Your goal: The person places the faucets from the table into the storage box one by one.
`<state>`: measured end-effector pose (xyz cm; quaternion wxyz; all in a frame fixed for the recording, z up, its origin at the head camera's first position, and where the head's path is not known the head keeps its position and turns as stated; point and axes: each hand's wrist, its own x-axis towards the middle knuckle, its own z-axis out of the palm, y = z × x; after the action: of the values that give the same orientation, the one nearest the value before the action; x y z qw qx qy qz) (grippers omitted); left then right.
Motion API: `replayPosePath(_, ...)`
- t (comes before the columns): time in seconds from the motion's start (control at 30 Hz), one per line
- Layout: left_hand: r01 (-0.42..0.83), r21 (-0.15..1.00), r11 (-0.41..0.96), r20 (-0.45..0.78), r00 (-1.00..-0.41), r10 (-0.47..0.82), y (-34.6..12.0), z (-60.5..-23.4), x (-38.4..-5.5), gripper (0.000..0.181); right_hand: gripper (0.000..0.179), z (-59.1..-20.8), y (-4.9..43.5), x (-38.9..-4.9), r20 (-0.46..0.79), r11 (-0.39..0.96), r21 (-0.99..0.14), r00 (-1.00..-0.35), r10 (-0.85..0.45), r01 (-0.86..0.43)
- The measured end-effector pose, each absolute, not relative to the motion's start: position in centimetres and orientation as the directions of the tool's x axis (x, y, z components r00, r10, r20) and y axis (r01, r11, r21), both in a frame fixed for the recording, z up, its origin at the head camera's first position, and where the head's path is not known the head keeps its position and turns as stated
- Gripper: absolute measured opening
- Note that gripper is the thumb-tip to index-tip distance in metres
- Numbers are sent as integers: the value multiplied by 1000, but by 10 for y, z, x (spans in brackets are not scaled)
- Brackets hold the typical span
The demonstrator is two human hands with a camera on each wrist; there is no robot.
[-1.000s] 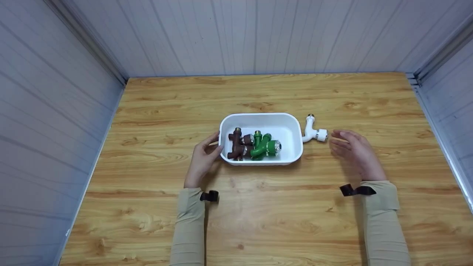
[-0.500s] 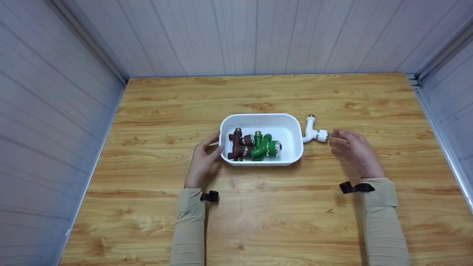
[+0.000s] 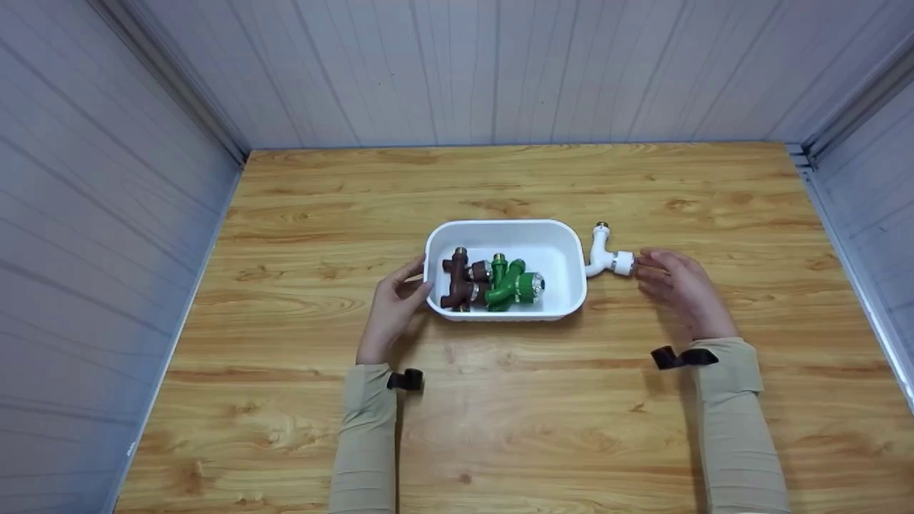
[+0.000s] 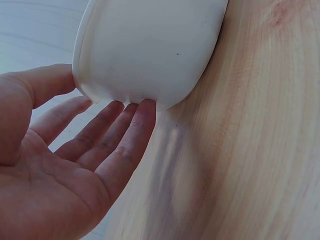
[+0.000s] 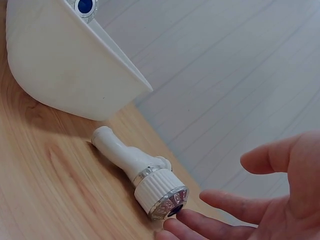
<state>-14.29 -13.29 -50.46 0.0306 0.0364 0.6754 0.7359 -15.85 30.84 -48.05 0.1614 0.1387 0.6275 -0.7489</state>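
A white tub (image 3: 507, 314) stands mid-table, with brown taps (image 3: 460, 282) and green taps (image 3: 508, 285) lying inside. My left hand (image 3: 393, 307) is at its left end. In the left wrist view, fairly straight fingertips (image 4: 146, 112) touch the tub's wall while the thumb lies at the rim. Beside the tub's right end, a white tap (image 3: 601, 255) lies on the table with its knob to the right. My right hand (image 3: 682, 289) is by that knob, fingers extended. In the right wrist view the fingertips come up to the knob's end; whether they touch cannot be told.
The wood-grain table (image 3: 514, 414) runs back to a pale panelled wall (image 3: 493, 71). More panels border it, one on the left (image 3: 93, 235) and one on the right (image 3: 871, 193). Black straps (image 3: 405, 380) are around both sleeves.
My right hand has shifted slightly left and away from me, closer to the white tap's knob. The left hand, tub and taps look almost unchanged.
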Motion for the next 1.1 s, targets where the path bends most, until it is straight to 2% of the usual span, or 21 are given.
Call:
replayPosePath(0.17,3,996,-90,10,-997,75,-134,-518,-148,48,53,-486,308,-161,-382,-118,-914,-921,-72,388)
replayPosePath(0.33,13,998,-67,17,-998,60,-133,-522,-149,47,50,-490,307,-164,-379,-98,-918,-923,-64,384)
replayPosePath(0.57,0,998,-66,4,-998,62,-134,-520,-148,48,44,-492,306,-169,-390,-135,-909,-919,-50,393)
replayPosePath(0.97,35,999,-37,37,-997,73,-135,-522,-148,48,47,-491,304,-178,-417,-57,-906,-908,-39,419)
replayPosePath(1.1,28,999,-47,32,-996,85,-134,-512,-145,48,45,-490,302,-178,-415,-33,-909,-910,-25,415)
